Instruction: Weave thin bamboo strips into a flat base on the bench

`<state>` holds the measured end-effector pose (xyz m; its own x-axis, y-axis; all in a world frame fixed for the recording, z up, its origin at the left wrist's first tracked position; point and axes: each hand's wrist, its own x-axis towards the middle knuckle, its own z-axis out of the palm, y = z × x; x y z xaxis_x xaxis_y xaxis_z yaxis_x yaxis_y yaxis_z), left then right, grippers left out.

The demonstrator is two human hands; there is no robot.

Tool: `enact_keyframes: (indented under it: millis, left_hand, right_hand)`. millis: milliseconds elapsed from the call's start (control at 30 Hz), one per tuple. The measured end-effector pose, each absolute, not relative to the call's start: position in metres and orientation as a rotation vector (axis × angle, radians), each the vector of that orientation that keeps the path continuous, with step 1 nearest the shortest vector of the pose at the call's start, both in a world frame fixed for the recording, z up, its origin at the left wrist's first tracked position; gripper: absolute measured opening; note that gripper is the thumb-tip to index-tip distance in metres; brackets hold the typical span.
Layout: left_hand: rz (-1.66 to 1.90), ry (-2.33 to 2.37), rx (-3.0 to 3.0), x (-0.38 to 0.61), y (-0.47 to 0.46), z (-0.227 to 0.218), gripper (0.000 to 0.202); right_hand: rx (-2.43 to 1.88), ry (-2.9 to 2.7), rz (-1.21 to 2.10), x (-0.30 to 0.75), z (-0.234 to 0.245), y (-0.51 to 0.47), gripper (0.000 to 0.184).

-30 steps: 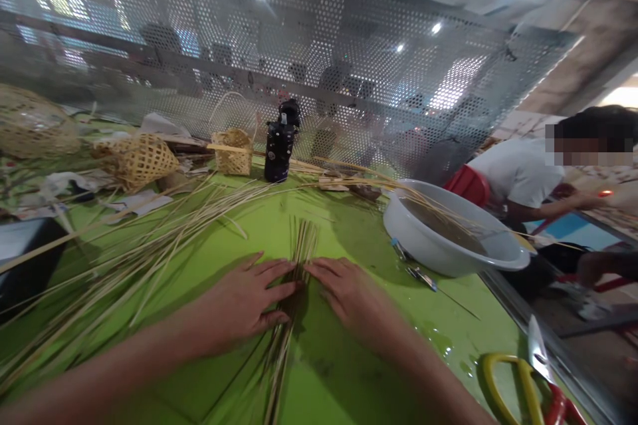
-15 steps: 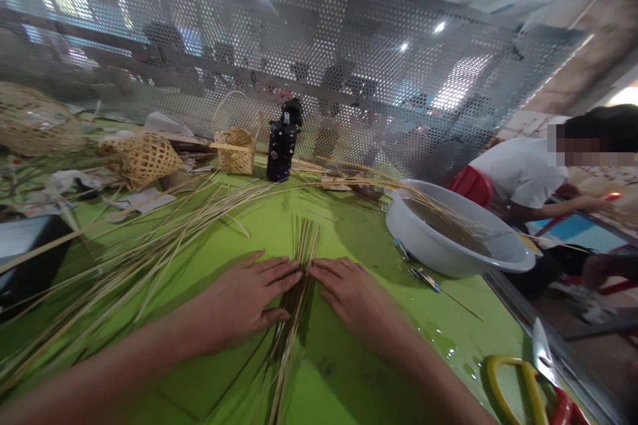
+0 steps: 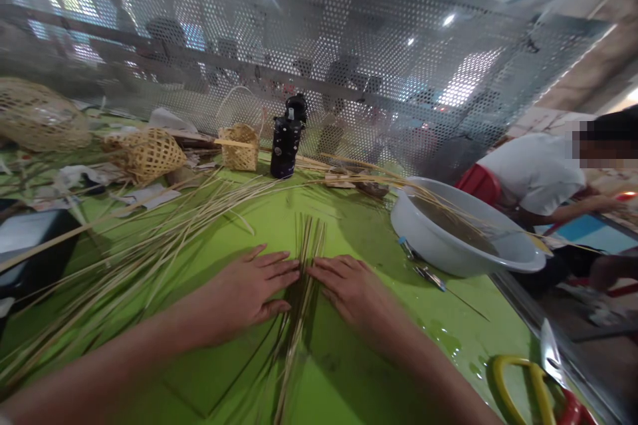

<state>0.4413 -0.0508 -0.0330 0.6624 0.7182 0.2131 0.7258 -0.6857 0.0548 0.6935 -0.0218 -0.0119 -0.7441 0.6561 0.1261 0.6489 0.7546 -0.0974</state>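
A narrow bundle of thin bamboo strips (image 3: pixel 298 325) lies lengthwise on the green table (image 3: pixel 359 372), its far ends fanned slightly. My left hand (image 3: pixel 256 284) rests flat at the bundle's left side, fingers stretched out and their tips touching the strips. From the right, my right hand (image 3: pixel 346 284) lies with extended fingers, its tips against the bundle's right edge. Both palms face down and neither hand is wrapped round anything. A few strips splay out toward the near edge between my forearms.
Long loose strips (image 3: pixel 164 245) spread across the left. A white basin (image 3: pixel 448 239) of water holds soaking strips, with a cutter (image 3: pixel 428 277) beside it. Scissors (image 3: pixel 541 372) lie at right. Behind stand a black bottle (image 3: pixel 285 145) and woven baskets (image 3: pixel 240 149). A person (image 3: pixel 538 172) sits at right.
The view has shifted slightly, so the surroundings appear a little further right. Both hands stay flat beside the strips, with hardly any visible movement.
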Motion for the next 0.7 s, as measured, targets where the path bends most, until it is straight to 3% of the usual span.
enact_keyframes:
  millis: [700]
  left_hand:
    - [-0.283,-1.306,-2.878,0.443,-0.054,-0.018,0.045]
  right_hand:
    - [-1.028,-2.81,0.107,0.689,-0.013,-0.025,0.042]
